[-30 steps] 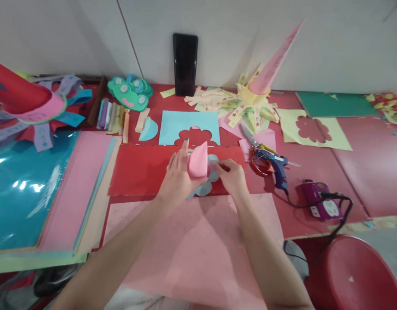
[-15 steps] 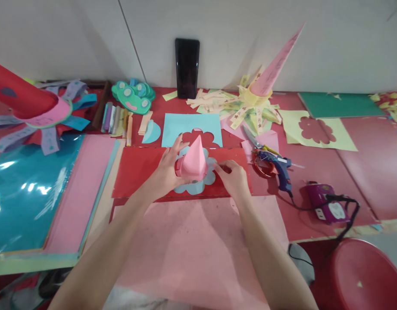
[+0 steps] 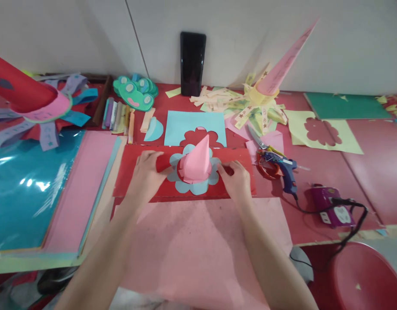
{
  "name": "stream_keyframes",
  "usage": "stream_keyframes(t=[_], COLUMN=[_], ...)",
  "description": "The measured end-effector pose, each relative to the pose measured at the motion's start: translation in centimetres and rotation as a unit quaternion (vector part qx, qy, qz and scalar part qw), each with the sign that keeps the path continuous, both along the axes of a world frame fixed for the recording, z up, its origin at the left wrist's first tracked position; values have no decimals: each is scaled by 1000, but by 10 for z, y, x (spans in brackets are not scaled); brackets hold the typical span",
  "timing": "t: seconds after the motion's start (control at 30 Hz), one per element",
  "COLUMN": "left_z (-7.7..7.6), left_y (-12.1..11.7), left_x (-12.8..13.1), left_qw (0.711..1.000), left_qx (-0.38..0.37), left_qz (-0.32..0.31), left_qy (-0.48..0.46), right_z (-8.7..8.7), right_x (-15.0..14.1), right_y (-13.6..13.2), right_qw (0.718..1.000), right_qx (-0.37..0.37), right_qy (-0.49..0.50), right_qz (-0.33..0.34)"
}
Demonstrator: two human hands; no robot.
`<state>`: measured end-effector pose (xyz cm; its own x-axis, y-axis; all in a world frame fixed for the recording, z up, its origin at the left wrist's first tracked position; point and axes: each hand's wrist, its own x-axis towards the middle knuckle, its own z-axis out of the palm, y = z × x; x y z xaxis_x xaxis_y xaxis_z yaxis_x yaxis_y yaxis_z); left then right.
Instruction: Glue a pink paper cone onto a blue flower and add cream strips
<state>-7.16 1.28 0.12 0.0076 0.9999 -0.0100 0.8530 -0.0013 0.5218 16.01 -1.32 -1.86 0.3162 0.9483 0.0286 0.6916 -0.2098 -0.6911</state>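
Observation:
A light-blue paper flower point(image 3: 198, 188) lies on a red board point(image 3: 130, 172). A pink paper cone point(image 3: 198, 161) stands in its middle, tip up and leaning a little right, with cut tabs folded out around its base. My left hand point(image 3: 148, 172) is at the flower's left side, thumb tip by a petal and fingers apart from the thumb, holding nothing. On the right, my right hand point(image 3: 235, 178) pinches the edge of a petal between thumb and forefinger.
Behind lies a blue sheet point(image 3: 175, 125) with a flower-shaped hole. A glue gun point(image 3: 284, 168) and scissors point(image 3: 258, 137) lie to the right, near a purple power box point(image 3: 332, 209). A phone point(image 3: 192, 64) leans on the wall. Pink paper point(image 3: 198, 241) covers the front.
My left hand has let go of the cone and moved left to the flower's edge. The cone now leans slightly right. My right hand stays at the right petal. The view has shifted slightly.

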Motion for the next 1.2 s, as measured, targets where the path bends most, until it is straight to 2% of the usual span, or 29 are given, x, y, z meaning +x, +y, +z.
stream_keyframes(t=[0.13,0.33,0.47,0.67,0.93,1.2], left_z=[-2,-2,-1,10,28,20], left_y=[-3,-2,-1,-2,0,0], left_x=[13,17,13,7,4,8], left_qw=[998,998,998,979,964,964], left_qx=[3,-27,-45,-127,-182,-155], left_qz=[14,27,41,66,47,44], left_qy=[68,51,4,-144,-189,-212], right_z=[-1,1,1,4,15,12], right_x=[-1,-1,1,3,5,7], right_y=[-1,-1,0,0,1,-1], right_qw=[1000,1000,1000,997,988,991], right_qx=[-2,-12,-18,-29,-60,-51], right_qy=[4,15,25,76,142,120], right_qz=[-1,-3,-2,-2,-18,-13])
